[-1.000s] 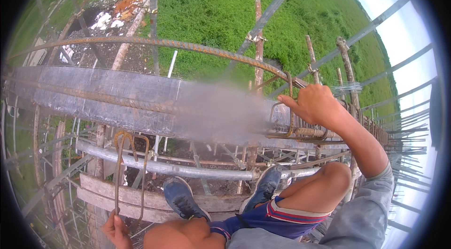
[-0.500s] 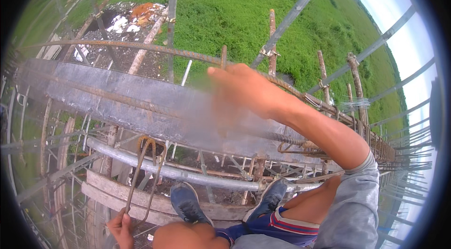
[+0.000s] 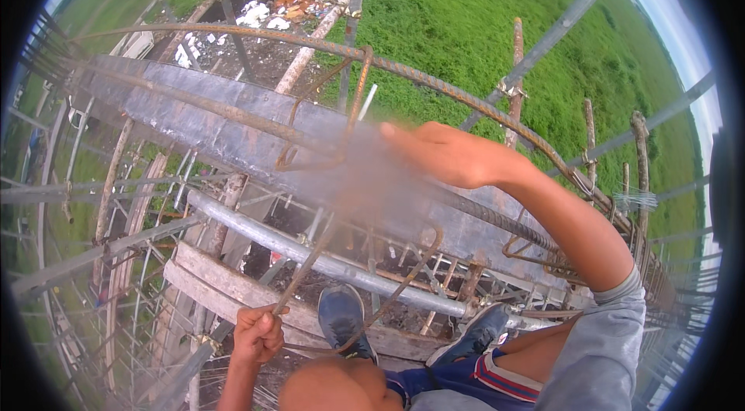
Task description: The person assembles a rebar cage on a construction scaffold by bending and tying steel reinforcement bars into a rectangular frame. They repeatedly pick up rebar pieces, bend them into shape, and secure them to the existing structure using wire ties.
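Left hand [image 3: 258,336] curls around a bent steel rod [image 3: 304,273] in front of the grey panel [image 3: 217,131]; right hand [image 3: 446,153] is blurred, its grip indeterminable. Slackened left fingers could drop the rod past the scaffold pipe [image 3: 264,240].

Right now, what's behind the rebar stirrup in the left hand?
A galvanized pipe, wooden planks and a blue shoe show behind the rebar stirrup; blur covers whatever lies behind its upper end.

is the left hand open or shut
Shut: the left hand has its fingers curled round one leg of the bent bar.
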Demonstrator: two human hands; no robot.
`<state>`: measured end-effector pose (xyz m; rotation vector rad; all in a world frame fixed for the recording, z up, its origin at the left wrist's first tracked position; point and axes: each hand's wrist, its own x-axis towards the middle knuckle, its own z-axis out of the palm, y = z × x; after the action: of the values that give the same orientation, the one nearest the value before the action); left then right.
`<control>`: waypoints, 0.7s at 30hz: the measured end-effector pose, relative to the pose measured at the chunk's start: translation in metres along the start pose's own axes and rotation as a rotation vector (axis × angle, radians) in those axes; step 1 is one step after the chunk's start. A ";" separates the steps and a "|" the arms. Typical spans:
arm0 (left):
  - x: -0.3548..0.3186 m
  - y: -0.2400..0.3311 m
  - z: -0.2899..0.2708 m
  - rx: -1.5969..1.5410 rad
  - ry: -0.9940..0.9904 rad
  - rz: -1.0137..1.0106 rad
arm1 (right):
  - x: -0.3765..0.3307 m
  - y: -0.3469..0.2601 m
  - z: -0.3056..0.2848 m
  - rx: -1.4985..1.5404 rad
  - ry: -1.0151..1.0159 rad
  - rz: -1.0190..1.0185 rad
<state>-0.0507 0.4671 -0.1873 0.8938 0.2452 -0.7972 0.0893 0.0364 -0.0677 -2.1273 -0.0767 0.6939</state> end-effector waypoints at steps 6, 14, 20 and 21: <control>0.036 -0.018 0.009 -0.127 -0.183 -0.091 | -0.035 0.020 0.021 0.388 -0.071 0.098; 0.095 -0.031 0.063 -0.339 -0.371 -0.079 | -0.062 -0.002 -0.015 -0.295 0.518 -0.090; 0.105 -0.006 0.095 -0.365 -0.297 -0.089 | -0.071 0.024 -0.057 -0.538 0.669 -0.218; 0.101 -0.002 0.096 -0.327 -0.290 -0.097 | -0.068 0.032 -0.060 -0.508 0.650 -0.239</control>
<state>0.0057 0.3395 -0.1797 0.4553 0.1580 -0.9340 0.0559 -0.0478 -0.0336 -2.6687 -0.1598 -0.2037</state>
